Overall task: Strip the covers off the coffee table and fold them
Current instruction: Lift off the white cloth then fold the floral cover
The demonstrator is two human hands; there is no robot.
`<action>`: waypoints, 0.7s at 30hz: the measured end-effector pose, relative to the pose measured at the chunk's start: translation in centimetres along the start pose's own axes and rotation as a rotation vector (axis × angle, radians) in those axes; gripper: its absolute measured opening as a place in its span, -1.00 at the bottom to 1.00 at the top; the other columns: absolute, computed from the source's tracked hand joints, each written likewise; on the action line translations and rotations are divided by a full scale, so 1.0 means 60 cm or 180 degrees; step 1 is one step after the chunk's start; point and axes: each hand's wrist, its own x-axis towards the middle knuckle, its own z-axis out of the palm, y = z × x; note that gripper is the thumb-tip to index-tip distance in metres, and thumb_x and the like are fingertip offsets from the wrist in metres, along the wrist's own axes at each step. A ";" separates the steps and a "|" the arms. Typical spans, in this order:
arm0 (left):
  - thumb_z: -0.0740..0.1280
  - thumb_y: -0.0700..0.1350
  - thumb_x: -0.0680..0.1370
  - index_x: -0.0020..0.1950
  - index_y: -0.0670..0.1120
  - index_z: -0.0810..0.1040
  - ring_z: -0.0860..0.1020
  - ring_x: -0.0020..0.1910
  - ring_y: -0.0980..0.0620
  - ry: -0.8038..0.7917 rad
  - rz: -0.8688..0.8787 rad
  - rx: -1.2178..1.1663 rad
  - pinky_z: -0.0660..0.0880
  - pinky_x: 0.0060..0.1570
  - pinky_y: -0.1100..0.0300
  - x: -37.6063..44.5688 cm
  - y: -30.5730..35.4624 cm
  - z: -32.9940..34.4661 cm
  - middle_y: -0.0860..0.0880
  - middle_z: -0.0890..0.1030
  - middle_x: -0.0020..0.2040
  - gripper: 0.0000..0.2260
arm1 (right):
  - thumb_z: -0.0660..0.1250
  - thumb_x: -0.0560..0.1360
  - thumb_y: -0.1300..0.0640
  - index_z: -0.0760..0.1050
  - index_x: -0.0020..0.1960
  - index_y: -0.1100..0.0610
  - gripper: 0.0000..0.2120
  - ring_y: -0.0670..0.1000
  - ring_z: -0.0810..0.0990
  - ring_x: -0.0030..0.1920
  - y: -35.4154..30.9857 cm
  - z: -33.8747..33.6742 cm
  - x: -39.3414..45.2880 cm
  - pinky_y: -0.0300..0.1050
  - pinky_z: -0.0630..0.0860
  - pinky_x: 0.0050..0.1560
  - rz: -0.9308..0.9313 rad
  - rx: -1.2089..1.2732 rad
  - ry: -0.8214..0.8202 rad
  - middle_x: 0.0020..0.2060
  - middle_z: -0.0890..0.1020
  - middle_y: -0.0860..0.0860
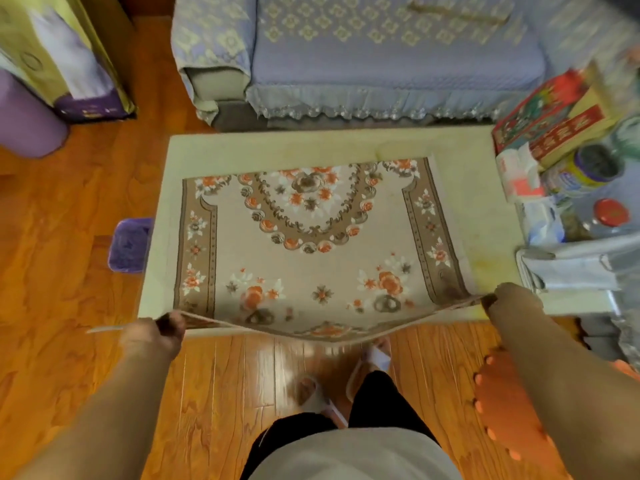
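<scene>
A wooden floor runs under the pale bench. The left hand and right hand pinch the floral cover's near corners, lifted; it seems half-folded, stripping likely just begun, folding unfinished.

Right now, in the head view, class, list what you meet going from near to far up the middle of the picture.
Slippered feet → lifted near edge of the floral cover → bare cream coffee table beyond it → lace-trimmed sofa.
</scene>
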 end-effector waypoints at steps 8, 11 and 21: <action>0.39 -0.08 0.60 0.20 -0.09 0.59 0.65 -0.19 0.03 -0.0093 0.0353 0.0216 0.58 -0.45 0.24 0.093 0.126 0.260 -0.09 0.66 -0.02 -0.80 | 0.36 0.56 0.18 0.57 0.03 0.39 -0.76 0.29 0.57 0.15 -0.152 -0.208 0.179 0.03 0.48 0.20 -0.0162 0.1139 0.0518 -0.25 0.53 0.17; 0.23 -0.15 0.63 -0.10 -0.04 0.54 0.61 -0.21 0.00 -0.0162 0.0668 0.0179 0.60 -0.41 0.22 0.147 0.118 0.358 -0.08 0.67 0.18 -0.85 | 0.35 0.58 0.05 0.58 0.09 0.29 -0.71 0.27 0.57 0.20 -0.240 -0.225 0.283 0.04 0.43 0.25 -0.0022 0.0832 0.0583 0.08 0.63 0.26; 0.32 -0.14 0.62 0.35 -0.11 0.51 0.55 0.16 -0.17 -0.1125 0.2881 0.5005 0.49 0.14 0.05 0.345 -0.112 0.461 -0.12 0.59 0.16 -0.70 | 0.13 0.57 0.11 0.44 0.32 0.18 -0.64 0.20 0.39 0.35 -0.532 -0.067 0.483 0.03 0.30 0.34 -0.1255 0.1110 0.1045 0.37 0.44 0.17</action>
